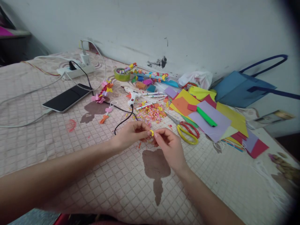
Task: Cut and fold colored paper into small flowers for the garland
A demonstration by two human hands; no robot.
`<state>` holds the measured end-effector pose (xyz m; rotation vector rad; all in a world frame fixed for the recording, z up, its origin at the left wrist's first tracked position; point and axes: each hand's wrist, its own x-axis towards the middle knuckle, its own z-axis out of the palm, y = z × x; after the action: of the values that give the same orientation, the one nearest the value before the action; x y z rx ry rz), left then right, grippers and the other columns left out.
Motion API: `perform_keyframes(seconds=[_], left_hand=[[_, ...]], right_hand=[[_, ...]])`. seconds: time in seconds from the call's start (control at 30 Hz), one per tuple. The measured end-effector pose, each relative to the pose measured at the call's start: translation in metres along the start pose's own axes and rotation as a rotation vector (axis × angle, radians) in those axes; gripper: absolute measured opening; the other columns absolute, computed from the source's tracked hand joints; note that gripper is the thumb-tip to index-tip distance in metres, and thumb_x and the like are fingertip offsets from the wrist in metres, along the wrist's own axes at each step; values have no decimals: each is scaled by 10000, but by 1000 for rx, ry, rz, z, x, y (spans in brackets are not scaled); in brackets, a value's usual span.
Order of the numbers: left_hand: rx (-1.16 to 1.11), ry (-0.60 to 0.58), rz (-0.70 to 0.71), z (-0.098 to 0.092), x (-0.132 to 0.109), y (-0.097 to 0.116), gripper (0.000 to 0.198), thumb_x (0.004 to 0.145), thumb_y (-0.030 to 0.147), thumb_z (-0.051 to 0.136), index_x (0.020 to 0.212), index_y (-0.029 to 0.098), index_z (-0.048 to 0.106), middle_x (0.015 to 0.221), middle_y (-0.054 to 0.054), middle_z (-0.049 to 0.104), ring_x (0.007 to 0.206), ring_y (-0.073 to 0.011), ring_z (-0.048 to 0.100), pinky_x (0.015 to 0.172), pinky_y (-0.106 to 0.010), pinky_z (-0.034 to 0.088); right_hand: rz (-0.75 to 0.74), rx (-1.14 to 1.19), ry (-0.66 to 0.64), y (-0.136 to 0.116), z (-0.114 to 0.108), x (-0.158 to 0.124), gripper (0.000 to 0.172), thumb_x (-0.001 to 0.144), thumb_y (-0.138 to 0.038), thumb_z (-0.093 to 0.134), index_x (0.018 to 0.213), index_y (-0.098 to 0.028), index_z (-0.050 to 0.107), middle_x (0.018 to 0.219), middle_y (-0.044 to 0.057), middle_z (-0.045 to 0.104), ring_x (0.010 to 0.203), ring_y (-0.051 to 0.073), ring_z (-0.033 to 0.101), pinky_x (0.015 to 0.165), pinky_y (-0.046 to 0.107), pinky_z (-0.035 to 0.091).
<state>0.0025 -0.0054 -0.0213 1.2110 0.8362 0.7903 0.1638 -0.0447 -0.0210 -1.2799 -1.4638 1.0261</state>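
A small yellow paper piece [152, 133] is pinched between the fingertips of my left hand [133, 133] and my right hand [169, 146], in the middle of the view. Both hands are closed on it, and its exact shape is too small to make out. Just beyond my fingers lies a heap of colourful paper scraps [152, 113]. To the right of my right hand rest scissors [188, 132] with red and yellow handles. A white glue gun [133, 96] with a black cord lies behind my left hand.
Coloured paper sheets [208, 120] and a green cutter [206, 116] lie on the right, before a blue bag [242, 89]. On the left are a phone [67, 97], a power strip [76, 72] with cables, and a paper-flower string [103, 92]. Green tape [122, 74] stands near the wall.
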Motion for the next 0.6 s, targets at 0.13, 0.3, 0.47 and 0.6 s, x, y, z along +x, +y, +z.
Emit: perform_keyframes(seconds=[0.13, 0.3, 0.47, 0.6], left_hand=[[47, -35, 22, -2, 1, 1, 152, 736, 240, 643, 758, 114, 562, 687, 1, 605, 628, -82, 557, 601, -206, 444], [111, -108, 56, -4, 2, 2, 138, 758, 237, 620, 777, 107, 576, 707, -17, 621, 636, -93, 567, 606, -222, 455], [111, -144, 57, -6, 3, 1, 144, 765, 242, 617, 783, 107, 574, 698, -13, 613, 629, -89, 560, 601, -220, 448], [106, -141, 53, -7, 4, 1, 141, 765, 236, 616, 782, 105, 568, 694, -8, 603, 623, -84, 553, 599, -219, 445]], right_hand=[[74, 106, -84, 1, -4, 3, 134, 821, -299, 562, 795, -174, 603, 649, -11, 594, 568, 100, 557, 527, 217, 458], [135, 214, -144, 4, -8, 6, 129, 808, -292, 579, 779, -172, 617, 634, -15, 597, 566, 97, 566, 522, 214, 465], [164, 262, -180, 5, -9, 6, 115, 809, -272, 573, 769, -174, 619, 637, -19, 602, 556, 88, 569, 512, 206, 464], [177, 259, -188, 5, -10, 6, 106, 800, -271, 584, 778, -174, 619, 644, -18, 608, 565, 89, 574, 515, 205, 464]])
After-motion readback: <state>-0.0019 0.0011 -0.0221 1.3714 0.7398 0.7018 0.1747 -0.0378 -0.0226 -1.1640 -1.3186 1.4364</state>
